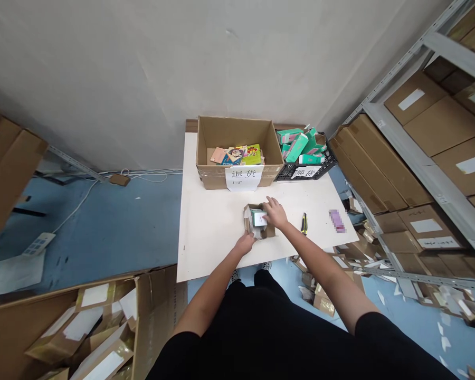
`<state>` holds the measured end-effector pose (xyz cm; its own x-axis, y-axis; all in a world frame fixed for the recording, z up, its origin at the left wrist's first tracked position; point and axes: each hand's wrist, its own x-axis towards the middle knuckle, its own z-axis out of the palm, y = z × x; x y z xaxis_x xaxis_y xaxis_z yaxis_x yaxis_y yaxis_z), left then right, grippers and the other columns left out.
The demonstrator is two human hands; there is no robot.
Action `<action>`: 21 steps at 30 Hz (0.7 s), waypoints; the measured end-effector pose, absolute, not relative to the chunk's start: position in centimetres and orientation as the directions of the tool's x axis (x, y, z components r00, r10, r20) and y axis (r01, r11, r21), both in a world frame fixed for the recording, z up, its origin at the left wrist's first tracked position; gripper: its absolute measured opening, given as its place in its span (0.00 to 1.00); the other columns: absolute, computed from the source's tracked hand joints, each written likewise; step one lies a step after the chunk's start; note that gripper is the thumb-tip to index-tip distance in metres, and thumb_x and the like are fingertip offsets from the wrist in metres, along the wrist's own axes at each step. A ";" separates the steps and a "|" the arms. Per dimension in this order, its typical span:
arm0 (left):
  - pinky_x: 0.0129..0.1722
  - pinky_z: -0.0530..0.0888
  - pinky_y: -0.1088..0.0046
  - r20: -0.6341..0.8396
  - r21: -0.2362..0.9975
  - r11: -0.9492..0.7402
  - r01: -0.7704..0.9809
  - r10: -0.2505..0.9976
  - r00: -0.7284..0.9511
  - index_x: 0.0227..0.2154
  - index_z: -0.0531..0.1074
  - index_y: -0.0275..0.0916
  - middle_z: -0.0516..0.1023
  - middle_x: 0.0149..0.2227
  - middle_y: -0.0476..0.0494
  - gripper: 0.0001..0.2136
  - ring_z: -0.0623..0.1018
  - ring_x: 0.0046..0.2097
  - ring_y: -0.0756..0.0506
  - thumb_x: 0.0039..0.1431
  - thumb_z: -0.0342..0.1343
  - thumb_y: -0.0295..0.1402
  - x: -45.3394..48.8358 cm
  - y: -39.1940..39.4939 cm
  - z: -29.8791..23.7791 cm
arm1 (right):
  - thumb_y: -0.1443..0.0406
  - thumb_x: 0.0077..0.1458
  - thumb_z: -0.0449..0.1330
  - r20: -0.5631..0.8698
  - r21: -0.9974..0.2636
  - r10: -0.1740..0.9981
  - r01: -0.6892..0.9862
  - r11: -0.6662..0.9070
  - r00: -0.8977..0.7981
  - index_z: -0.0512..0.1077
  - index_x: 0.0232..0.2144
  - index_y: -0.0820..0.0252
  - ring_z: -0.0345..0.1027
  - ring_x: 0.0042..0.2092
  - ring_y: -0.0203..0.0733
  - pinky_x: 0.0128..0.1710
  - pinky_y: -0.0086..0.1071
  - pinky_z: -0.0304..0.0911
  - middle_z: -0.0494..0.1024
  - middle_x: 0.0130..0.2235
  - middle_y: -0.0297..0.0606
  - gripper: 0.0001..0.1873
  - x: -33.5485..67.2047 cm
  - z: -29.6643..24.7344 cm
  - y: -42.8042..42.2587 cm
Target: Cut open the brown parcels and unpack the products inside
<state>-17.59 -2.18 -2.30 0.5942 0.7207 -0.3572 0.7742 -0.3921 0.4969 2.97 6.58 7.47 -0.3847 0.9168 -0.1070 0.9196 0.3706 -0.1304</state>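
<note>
A small open brown cardboard box (269, 231) was set on a white flat table (206, 227), near the edge closest to the person. Inside it, a little white and green box (260, 218) could be seen, with some pale wrapping (257, 232) beside it. The near left corner of the cardboard box was pinched in the grip of the left hand (245, 244). The little box was touched on its right side by the fingers of the right hand (276, 212), which were bent and a bit apart. It could not be told whether that grip was pressed tight or only resting there.

Behind the hands, a big tan cardboard carton (214, 182) was placed at the back of the table. A white paper sign with black writing (243, 179) was stuck on its front, and bright flat picture boxes or books (253, 154) were piled inside. Just to its right, a black plastic crate (284, 173) was filled with green and pink long boxes (296, 147), some of them tipped.

To the right of the right hand, a yellow and black cutter knife (304, 224) was left lying on the table. Farther right, a purple flat thing (337, 221) was seen, too blurry to name. More brown boxes were stacked on a grey metal shelf (451, 47) at the right.
</note>
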 end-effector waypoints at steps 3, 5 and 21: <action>0.63 0.72 0.58 -0.362 0.473 -0.396 0.787 0.727 0.583 0.52 0.82 0.38 0.79 0.53 0.32 0.23 0.72 0.63 0.34 0.63 0.48 0.17 -17.6 -2.8 -2.0 | 0.64 0.64 0.65 -0.167 -0.178 0.922 0.930 0.321 -0.350 0.69 0.66 0.56 0.63 0.64 0.58 0.61 0.48 0.66 0.72 0.65 0.51 0.29 3.0 7.6 7.2; 0.62 0.73 0.58 -0.366 0.462 -0.387 0.798 0.736 0.569 0.55 0.81 0.38 0.78 0.55 0.32 0.24 0.71 0.64 0.34 0.64 0.47 0.17 -17.6 -3.1 -1.7 | 0.65 0.67 0.61 -0.168 -0.202 0.918 0.924 0.325 -0.360 0.70 0.65 0.57 0.65 0.63 0.56 0.61 0.46 0.66 0.74 0.64 0.50 0.26 2.8 7.2 6.8; 0.62 0.71 0.54 -0.428 0.465 -0.187 0.865 0.808 0.405 0.54 0.80 0.39 0.73 0.61 0.28 0.16 0.63 0.70 0.25 0.67 0.57 0.33 -16.9 -3.4 -0.7 | 0.74 0.57 0.63 -0.228 -0.139 0.905 0.932 0.335 -0.360 0.64 0.69 0.55 0.61 0.59 0.58 0.58 0.44 0.64 0.69 0.62 0.50 0.38 -2.7 11.0 5.9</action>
<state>-16.92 -3.41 -0.71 0.4049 0.8079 -0.4282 0.8654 -0.1874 0.4648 -2.74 5.89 10.99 -0.3597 0.9047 -0.2284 0.9318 0.3354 -0.1389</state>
